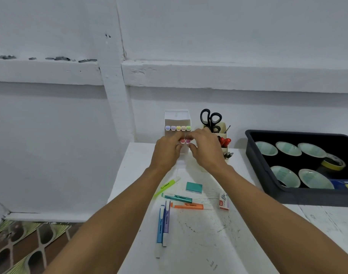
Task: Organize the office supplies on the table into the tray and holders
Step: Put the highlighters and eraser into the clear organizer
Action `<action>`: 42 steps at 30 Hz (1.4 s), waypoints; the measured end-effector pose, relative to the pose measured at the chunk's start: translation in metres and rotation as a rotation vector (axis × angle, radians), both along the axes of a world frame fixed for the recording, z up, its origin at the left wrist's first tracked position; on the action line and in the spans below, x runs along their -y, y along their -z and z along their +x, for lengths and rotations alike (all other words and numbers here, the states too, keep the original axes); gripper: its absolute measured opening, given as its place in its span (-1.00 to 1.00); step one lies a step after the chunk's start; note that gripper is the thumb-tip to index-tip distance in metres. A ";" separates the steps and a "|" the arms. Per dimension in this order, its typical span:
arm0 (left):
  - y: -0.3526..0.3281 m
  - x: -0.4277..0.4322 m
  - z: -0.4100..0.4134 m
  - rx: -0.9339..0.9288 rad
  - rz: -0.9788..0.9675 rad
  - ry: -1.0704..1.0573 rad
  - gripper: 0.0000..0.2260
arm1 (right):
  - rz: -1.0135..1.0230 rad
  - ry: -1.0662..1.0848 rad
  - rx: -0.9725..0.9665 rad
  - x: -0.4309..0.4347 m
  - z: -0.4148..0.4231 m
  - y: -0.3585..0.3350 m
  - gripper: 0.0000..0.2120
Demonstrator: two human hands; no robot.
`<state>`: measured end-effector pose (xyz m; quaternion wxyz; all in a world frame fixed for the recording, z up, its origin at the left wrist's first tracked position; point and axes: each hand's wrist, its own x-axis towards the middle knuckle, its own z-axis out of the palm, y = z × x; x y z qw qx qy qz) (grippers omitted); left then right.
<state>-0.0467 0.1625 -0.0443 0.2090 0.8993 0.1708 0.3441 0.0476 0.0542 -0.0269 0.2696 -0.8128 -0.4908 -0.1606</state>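
At the holder (177, 116), left hand (165, 150) and right hand (205, 148) — grips closed — pinch pink markers (185, 141).

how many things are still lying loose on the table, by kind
highlighters: 5
teal box: 1
white and red box: 1
total: 7
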 end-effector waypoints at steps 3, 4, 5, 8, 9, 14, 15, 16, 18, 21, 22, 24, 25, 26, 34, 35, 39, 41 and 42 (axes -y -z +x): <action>0.004 -0.003 0.005 -0.053 -0.009 -0.023 -0.70 | -0.027 0.046 0.056 -0.005 0.003 0.002 -0.80; 0.005 -0.004 0.006 -0.066 -0.010 -0.024 -0.70 | -0.037 0.065 0.083 -0.006 0.003 0.003 -0.82; 0.006 -0.005 0.007 -0.077 -0.012 -0.023 -0.69 | -0.044 0.084 0.111 -0.008 0.004 0.005 -0.84; 0.007 -0.006 0.006 -0.092 -0.002 -0.032 -0.64 | -0.054 0.133 0.187 -0.010 0.003 0.009 -0.85; 0.008 -0.006 0.005 -0.094 0.001 -0.030 -0.63 | -0.075 0.144 0.204 -0.009 0.003 0.010 -0.84; 0.005 -0.006 0.000 -0.127 0.063 -0.038 -0.65 | -0.136 0.125 0.228 0.001 0.003 0.010 -0.65; 0.004 -0.005 -0.002 -0.114 0.090 -0.037 -0.63 | -0.101 0.102 0.224 0.005 0.002 0.010 -0.62; 0.005 -0.003 -0.006 -0.088 0.111 -0.031 -0.61 | -0.054 0.068 0.214 0.012 0.000 0.010 -0.61; 0.011 0.001 -0.016 -0.036 0.112 -0.030 -0.61 | 0.015 -0.037 0.163 0.027 -0.005 0.014 -0.66; 0.030 0.003 -0.032 -0.010 0.163 -0.068 -0.68 | -0.034 -0.148 0.024 0.050 -0.020 0.028 -0.76; 0.035 0.006 -0.038 -0.019 0.158 -0.085 -0.71 | -0.085 -0.159 -0.022 0.057 -0.025 0.035 -0.78; 0.045 0.012 -0.051 -0.081 0.083 -0.114 -0.75 | -0.202 -0.171 -0.102 0.067 -0.035 0.053 -0.79; 0.049 0.015 -0.058 -0.126 0.037 -0.118 -0.77 | -0.262 -0.176 -0.137 0.071 -0.041 0.062 -0.78; 0.054 0.019 -0.066 -0.176 0.003 -0.118 -0.79 | -0.312 -0.183 -0.158 0.075 -0.048 0.070 -0.77; 0.077 0.038 -0.113 -0.652 -0.009 -0.112 -0.67 | -0.306 -0.052 -0.254 0.097 -0.073 0.104 -0.74; 0.079 0.041 -0.114 -0.677 -0.006 -0.118 -0.67 | -0.304 -0.043 -0.257 0.098 -0.074 0.104 -0.74; 0.083 0.059 -0.110 -0.624 -0.027 -0.143 -0.73 | -0.326 0.011 -0.249 0.102 -0.077 0.107 -0.74; 0.083 0.069 -0.105 -0.587 -0.045 -0.157 -0.72 | -0.345 0.026 -0.229 0.105 -0.079 0.106 -0.72; 0.083 0.072 -0.103 -0.569 -0.061 -0.158 -0.71 | -0.344 0.028 -0.212 0.106 -0.079 0.107 -0.71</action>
